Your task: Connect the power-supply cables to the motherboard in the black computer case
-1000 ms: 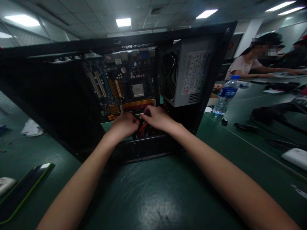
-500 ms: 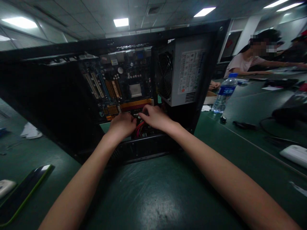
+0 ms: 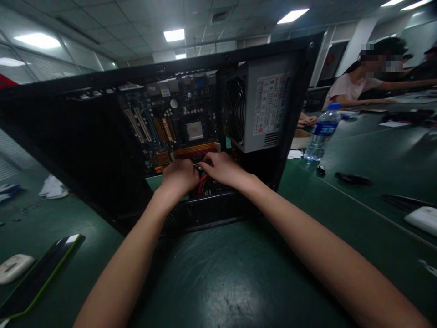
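Left hand: fingers curled beside wires; cannot tell if gripping
Right hand: fingers bent, grip likewise unclear
Computer case: open-sided, on worktop

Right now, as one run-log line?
left hand: inside open computer case, grip hidden | right hand: inside case, grip hidden | coloured wires: between hands | power supply: right of motherboard

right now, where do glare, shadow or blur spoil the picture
Head view: bright reflection on the green table, and glowing ceiling lights; head view: deep shadow swallows the left interior of the computer case; head view: wires between left hand and right hand look dim and soft.
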### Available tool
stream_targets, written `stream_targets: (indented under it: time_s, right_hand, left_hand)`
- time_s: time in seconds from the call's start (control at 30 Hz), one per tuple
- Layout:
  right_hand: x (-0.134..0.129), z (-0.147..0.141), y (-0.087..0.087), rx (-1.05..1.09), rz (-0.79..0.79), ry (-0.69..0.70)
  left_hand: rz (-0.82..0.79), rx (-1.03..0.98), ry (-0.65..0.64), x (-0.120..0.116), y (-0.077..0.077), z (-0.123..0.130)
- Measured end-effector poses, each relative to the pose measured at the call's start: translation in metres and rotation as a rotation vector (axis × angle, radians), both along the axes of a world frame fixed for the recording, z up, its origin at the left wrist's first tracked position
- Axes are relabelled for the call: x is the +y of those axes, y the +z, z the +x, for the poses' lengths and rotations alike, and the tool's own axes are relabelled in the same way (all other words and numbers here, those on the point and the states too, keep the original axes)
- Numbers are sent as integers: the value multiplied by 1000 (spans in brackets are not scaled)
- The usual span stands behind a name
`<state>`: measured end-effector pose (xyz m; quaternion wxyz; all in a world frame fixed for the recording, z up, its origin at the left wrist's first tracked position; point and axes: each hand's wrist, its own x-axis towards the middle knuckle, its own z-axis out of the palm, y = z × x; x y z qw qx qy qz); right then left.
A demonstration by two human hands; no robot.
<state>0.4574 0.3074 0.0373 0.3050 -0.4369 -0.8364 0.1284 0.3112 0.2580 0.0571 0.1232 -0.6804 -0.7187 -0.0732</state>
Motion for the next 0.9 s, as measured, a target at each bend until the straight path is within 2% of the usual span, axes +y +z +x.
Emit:
stream_targets:
  time_s: [0.33,0.5,0.63,0.77,0.83,0.9]
  right_hand:
    - [0,-1,-1,5,-19,4]
    - [3,-2,-1,90,-109,110]
    - [10,-3,-1,207,-108,77]
    - [16,-2,-1,289,-66,20]
    - [18,-3,-1,335,-47,36]
    - [21,-3,-2,394,-48,55]
  left_hand:
    - [6,38,14,3,0,4]
    - [7,47,10,4,-4,1]
    - [4,8,-11,0,-4,-7]
    - [191,30,9,-8,-2,-12]
    - [260,-22,-43,-9,-3,-12]
    - [182,-171,-169,-8,-5,-11]
